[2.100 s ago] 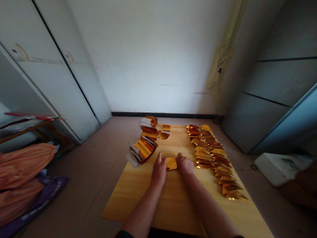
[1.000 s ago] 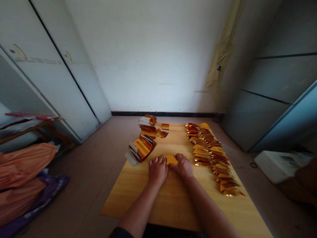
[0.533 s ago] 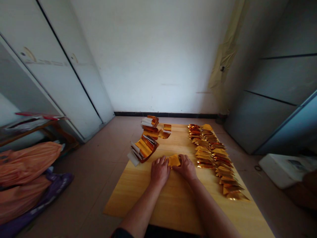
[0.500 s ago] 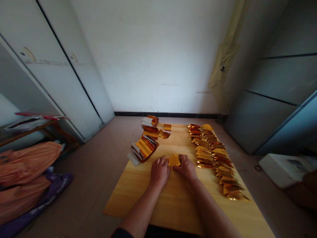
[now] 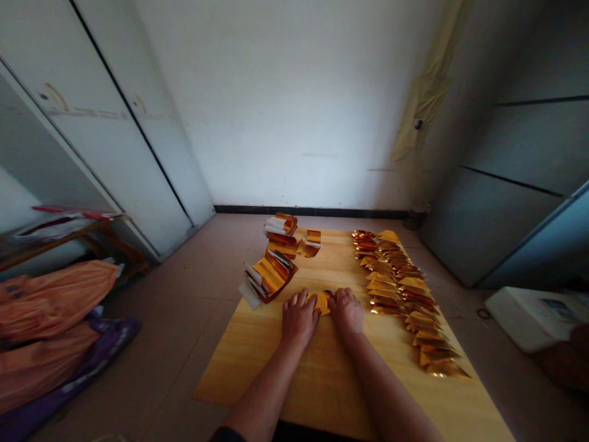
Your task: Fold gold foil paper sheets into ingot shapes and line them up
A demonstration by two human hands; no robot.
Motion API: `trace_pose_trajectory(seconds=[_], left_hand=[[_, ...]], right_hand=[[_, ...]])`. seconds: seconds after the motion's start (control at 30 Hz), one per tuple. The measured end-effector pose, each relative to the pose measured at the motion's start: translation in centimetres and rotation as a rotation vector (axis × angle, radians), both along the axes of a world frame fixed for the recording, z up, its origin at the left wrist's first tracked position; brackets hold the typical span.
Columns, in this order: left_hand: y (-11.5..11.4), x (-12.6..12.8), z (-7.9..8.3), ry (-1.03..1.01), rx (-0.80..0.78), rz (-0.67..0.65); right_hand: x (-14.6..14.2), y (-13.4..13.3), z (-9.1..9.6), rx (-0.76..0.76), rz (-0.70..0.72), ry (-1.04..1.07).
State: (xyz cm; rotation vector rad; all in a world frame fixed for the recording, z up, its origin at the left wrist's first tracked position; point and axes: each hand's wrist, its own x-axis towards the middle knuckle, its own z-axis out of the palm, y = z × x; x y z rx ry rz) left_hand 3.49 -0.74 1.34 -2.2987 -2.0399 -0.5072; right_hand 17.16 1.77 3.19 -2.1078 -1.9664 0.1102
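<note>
A small piece of gold foil paper (image 5: pixel 319 302) lies on the wooden board between my two hands. My left hand (image 5: pixel 299 318) holds its left part against the board, fingers a little apart and the thumb along the near edge. At its right end, my right hand (image 5: pixel 348 312) has its fingers bent and closed on the paper, where a darker fold shows near the fingertips. My fingers cover both ends of the piece.
Stacks of loose gold sheets (image 5: pixel 271 273) sit at the board's left edge, with a curled sheet (image 5: pixel 309 247) beside them. Rows of folded gold pieces (image 5: pixel 396 276) line the right side of the wooden board (image 5: pixel 248 356). Orange bags (image 5: pixel 55 301) lie left; a white box (image 5: pixel 529 319) stands right.
My right hand has curled its fingers over the paper's right end, where a dark fold now shows. My left fingers have spread slightly over the paper. The view has shifted a little.
</note>
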Motion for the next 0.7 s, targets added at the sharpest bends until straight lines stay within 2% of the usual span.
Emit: trace_pose_trajectory(seconds=[0.27,0.5,0.7], left_hand=[[0.2,-0.1,-0.4,0.007,0.029,-0.008],[0.3,-0.1,0.0,0.021,0.014,-0.006],[0.2,-0.2,0.0,0.026,-0.003,0.001]], right_hand=[[-0.3,0.6,-0.5,0.031,0.004,-0.083],[-0.3,0.9,-1.3,0.086,0.025,-0.165],[-0.3,1.0,-1.0,0.053,0.042,-0.162]])
